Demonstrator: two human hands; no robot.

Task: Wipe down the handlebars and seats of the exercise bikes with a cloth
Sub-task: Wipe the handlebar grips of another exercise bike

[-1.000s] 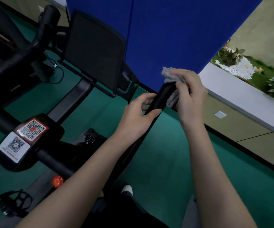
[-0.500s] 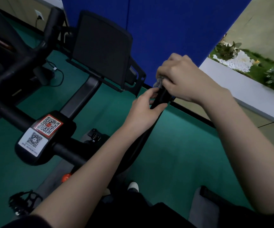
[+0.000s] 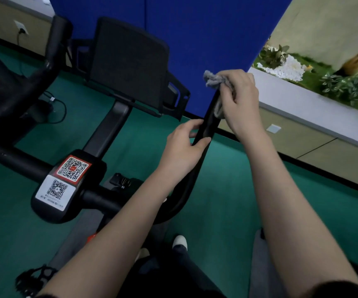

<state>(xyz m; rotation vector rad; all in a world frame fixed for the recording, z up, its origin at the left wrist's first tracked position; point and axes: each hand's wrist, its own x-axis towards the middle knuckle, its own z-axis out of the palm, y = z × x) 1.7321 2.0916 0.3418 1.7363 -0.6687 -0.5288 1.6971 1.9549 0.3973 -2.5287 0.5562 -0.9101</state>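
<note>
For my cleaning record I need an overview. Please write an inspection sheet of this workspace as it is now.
Surface: green floor under the bike.
Job's things: grey cloth wrapped round the black handlebar near its tip.
Clutter: nothing seen.
Grips: left hand holds the handlebar below the cloth; right hand holds the cloth against the bar.
Cables: black cable looped on the floor; a plug in the wall socket.
Surroundings: screen seen from behind, QR stickers, blue partition, planter.

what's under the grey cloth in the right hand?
The top end of the black handlebar: the right hand grips the cloth around it. The tip itself is hidden by cloth and hand. The left hand holds the handlebar lower down.
</note>
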